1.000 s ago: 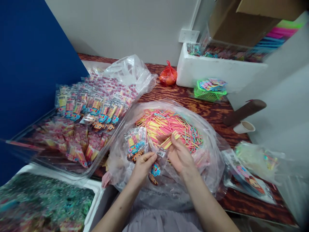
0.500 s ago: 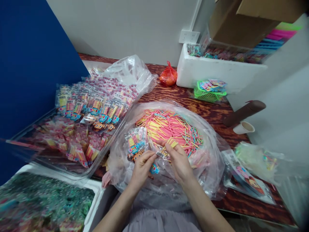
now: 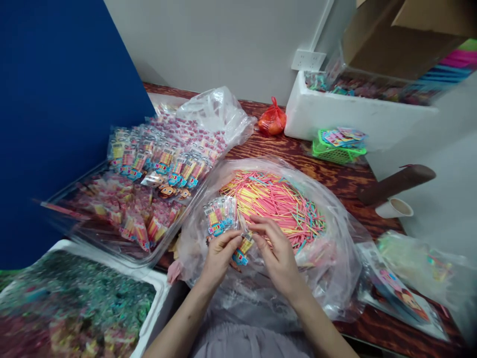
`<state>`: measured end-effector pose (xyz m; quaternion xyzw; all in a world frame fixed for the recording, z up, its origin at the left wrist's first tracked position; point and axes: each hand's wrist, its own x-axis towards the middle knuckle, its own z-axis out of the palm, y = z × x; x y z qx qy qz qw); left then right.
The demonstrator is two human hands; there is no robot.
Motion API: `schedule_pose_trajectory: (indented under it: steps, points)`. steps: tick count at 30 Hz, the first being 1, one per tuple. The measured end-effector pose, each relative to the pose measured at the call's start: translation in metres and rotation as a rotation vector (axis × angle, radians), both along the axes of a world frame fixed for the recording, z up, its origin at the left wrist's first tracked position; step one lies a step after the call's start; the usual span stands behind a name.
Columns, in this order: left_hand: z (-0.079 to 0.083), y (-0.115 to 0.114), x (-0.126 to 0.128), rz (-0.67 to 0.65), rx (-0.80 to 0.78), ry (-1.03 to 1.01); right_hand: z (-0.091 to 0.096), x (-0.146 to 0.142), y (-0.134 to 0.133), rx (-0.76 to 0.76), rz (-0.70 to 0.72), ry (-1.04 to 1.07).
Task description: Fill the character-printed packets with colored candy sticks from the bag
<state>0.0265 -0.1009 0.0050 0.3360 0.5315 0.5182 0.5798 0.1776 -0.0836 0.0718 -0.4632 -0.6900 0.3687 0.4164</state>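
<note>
My left hand [image 3: 221,253] is closed, thumb against fingers, on a small clear printed packet [image 3: 243,248] with yellow sticks inside and a blue logo low on it. Just to the right is my right hand [image 3: 275,253], its thumb and fingers apart close to the packet's upper edge; I see nothing held in it. Both hands are over a large clear plastic bag [image 3: 335,278], spread wide around a heap of pink, yellow and blue thin sticks [image 3: 272,206]. Several more printed packets [image 3: 220,214] lie on the bag beyond my left hand.
At left, a clear tray [image 3: 156,256] holds many filled packets. Nearer me is a white foam box [image 3: 160,286] with small wrapped pieces. Farther back are a red bag [image 3: 273,121], a green basket [image 3: 331,151] and another foam box [image 3: 354,114]. A paper cup [image 3: 393,209] and brown bottle [image 3: 398,183] stand right.
The yellow sticks that were in my right hand now sit inside the packet. My right fingers have opened. The whole view has shifted a little, with things appearing farther right.
</note>
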Motion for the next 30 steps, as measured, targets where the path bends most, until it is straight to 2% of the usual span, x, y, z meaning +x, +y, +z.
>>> schedule_pose_trajectory:
  steps: [3,7,12,13,15,18,20,22,25,30]
  points:
    - [-0.001,-0.002,-0.004,0.014,0.009,0.005,-0.002,-0.004,0.000,0.052,-0.039,-0.054]
    - [0.004,-0.004,-0.013,0.028,0.080,0.013,-0.004,-0.018,-0.001,0.083,0.015,-0.123]
    - [0.012,-0.003,-0.031,-0.062,0.056,0.027,-0.006,-0.030,-0.005,0.053,0.128,-0.022]
    - [0.011,0.000,-0.034,-0.036,0.041,0.039,-0.009,-0.026,-0.004,0.022,0.140,0.008]
    - [0.005,0.009,-0.040,0.105,0.037,0.084,-0.018,-0.007,0.003,-0.025,0.104,0.001]
    - [-0.011,0.029,-0.044,0.435,0.128,0.254,-0.040,0.040,0.021,0.001,-0.038,-0.222]
    - [-0.024,0.040,-0.044,0.538,0.181,0.414,-0.054,0.071,0.032,0.040,-0.129,-0.416]
    - [-0.033,0.045,-0.042,0.539,0.213,0.525,-0.063,0.093,0.039,0.092,-0.121,-0.635]
    - [-0.038,0.040,-0.037,0.508,0.234,0.615,-0.068,0.103,0.039,0.194,-0.027,-0.938]
    - [-0.022,0.022,-0.028,0.497,0.277,0.806,-0.071,0.088,0.035,0.326,0.040,-1.230]
